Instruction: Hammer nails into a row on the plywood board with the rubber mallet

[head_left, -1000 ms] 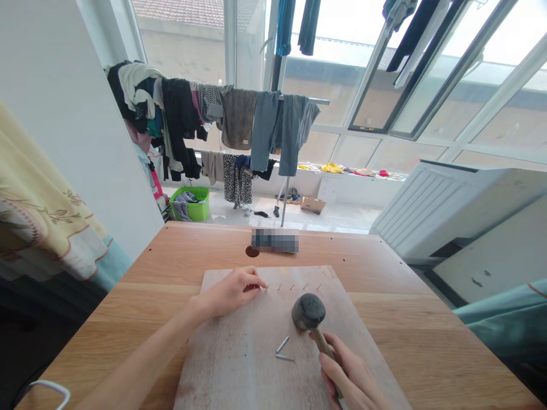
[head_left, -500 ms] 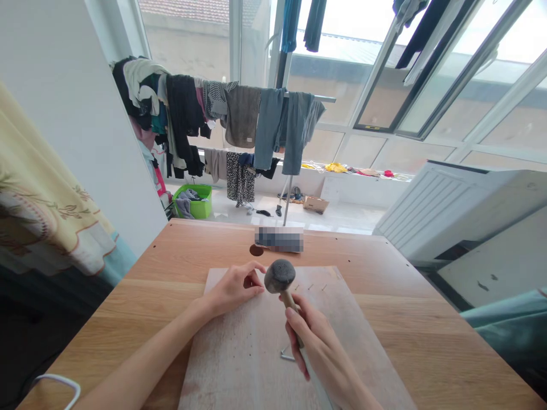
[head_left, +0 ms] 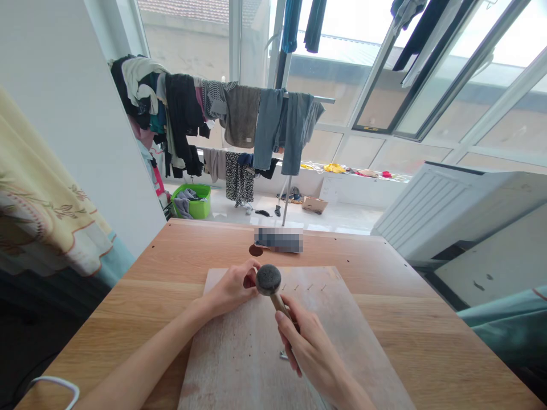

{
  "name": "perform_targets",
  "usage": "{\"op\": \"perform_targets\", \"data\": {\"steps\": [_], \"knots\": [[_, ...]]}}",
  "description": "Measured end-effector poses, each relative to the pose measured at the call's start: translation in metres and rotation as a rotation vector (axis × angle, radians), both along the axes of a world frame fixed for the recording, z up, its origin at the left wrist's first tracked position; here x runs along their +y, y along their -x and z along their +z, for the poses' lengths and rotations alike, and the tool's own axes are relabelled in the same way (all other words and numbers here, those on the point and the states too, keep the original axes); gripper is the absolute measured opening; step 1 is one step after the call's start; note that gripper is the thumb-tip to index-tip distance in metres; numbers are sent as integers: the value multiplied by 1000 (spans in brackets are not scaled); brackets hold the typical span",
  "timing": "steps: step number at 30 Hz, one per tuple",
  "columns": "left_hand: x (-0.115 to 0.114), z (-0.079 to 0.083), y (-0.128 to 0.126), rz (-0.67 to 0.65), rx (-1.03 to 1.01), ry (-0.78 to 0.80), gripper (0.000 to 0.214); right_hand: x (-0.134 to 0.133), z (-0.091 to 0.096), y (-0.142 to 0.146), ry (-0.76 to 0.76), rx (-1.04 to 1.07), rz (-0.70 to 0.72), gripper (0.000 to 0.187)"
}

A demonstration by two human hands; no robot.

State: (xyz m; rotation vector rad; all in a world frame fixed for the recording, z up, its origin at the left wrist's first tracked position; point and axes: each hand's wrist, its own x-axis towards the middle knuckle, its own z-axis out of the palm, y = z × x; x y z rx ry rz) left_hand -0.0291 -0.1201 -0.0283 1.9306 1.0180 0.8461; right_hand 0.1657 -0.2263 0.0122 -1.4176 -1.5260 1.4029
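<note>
My right hand is wrapped around the wooden handle of a mallet with a dark, rounded head. The head hangs over the far part of a pale wooden board, just right of my left hand. That hand rests on the board with thumb and fingers curled into a pinch; the mallet head covers the fingertips, so whatever they hold is hidden. Several thin nails stand in a row to the right of the mallet head. A small metal piece lies on the board, partly behind my right hand.
The board lies on a wooden table with a round hole near its far edge. A pixelated box sits beyond the board. A white cable crosses the near left corner. Clothes hang on a rack behind, near a green basket.
My right hand has brought the mallet left and slightly down, so its head now covers my left fingertips. One more standing nail shows. My left hand has barely shifted.
</note>
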Motion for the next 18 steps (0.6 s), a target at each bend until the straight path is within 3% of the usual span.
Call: {"op": "perform_targets", "data": {"steps": [5, 10, 13, 16, 18], "knots": [[-2, 7, -1, -33, 22, 38, 28, 3, -1, -3, -7, 56, 3, 33], [-2, 22, 4, -14, 139, 65, 40, 7, -2, -17, 24, 288, -46, 42], [-11, 39, 3, 6, 262, -76, 25, 8, 2, -26, 34, 415, -166, 48], [-33, 57, -10, -211, 403, -295, 10, 10, 4, -33, 8, 493, -286, 47], [-51, 63, -24, -361, 538, -514, 13, 12, 5, -36, -8, 522, -326, 43]]}}
